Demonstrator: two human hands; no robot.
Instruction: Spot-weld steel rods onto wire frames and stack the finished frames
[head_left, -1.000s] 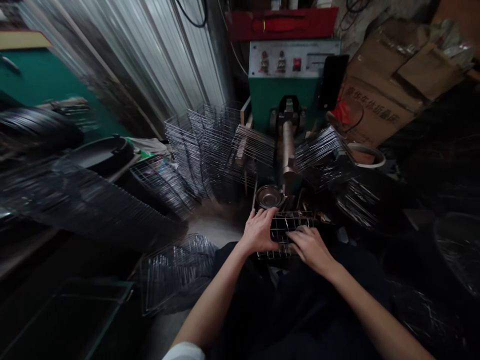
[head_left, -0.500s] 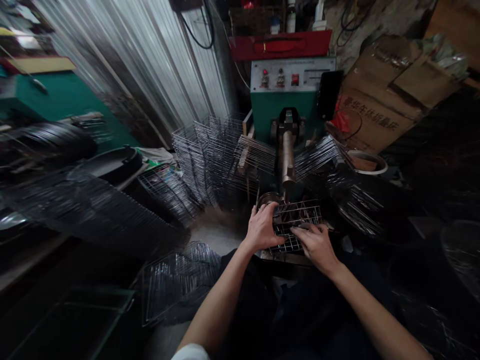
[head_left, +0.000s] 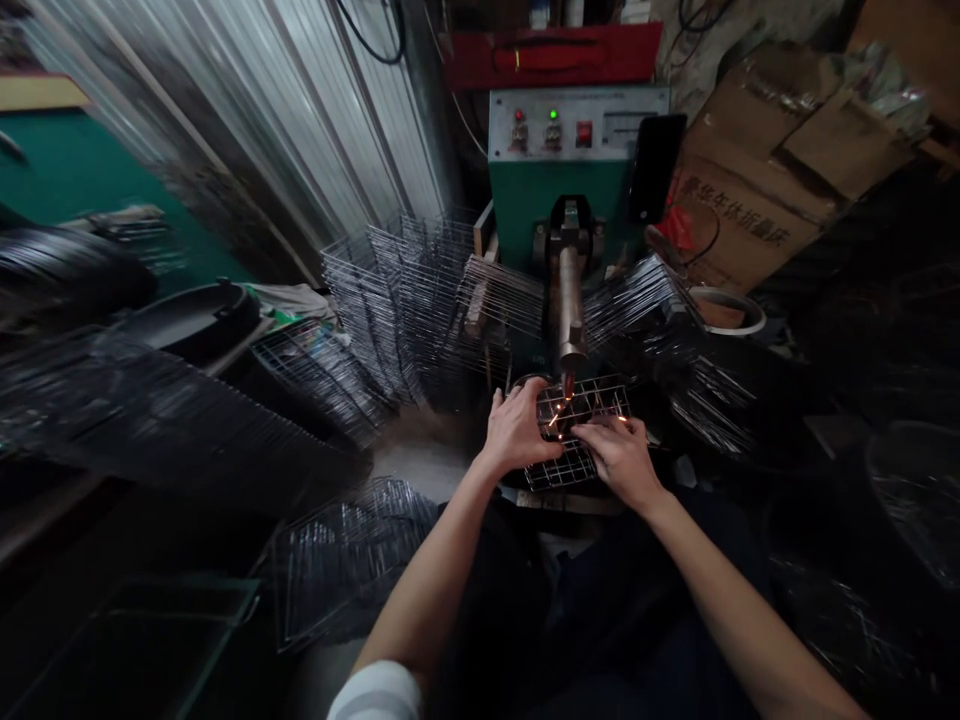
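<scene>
Wire grid [head_left: 576,468] is right in front of the person, under the electrode [head_left: 569,384] of a green welding machine [head_left: 516,185]. Left hand [head_left: 517,428] grips the grid's left side, thumb spread from the fingers; right hand [head_left: 616,455] has its grip on the right part, fingers bent over the wires. Electrode tip comes down at the grid's far part; exact contact too small to tell. Orange sparks [head_left: 555,415] show between the hands, more at the right fingers. Control panel [head_left: 634,148] has a green lamp [head_left: 553,115] lit; black phone [head_left: 658,168] stands at its right end. Stacked wire mesh panels [head_left: 390,310] left of the machine, bundled wire pieces [head_left: 637,295] right of it, cardboard box [head_left: 742,215] behind those. Lower corners dark, blurred.
</scene>
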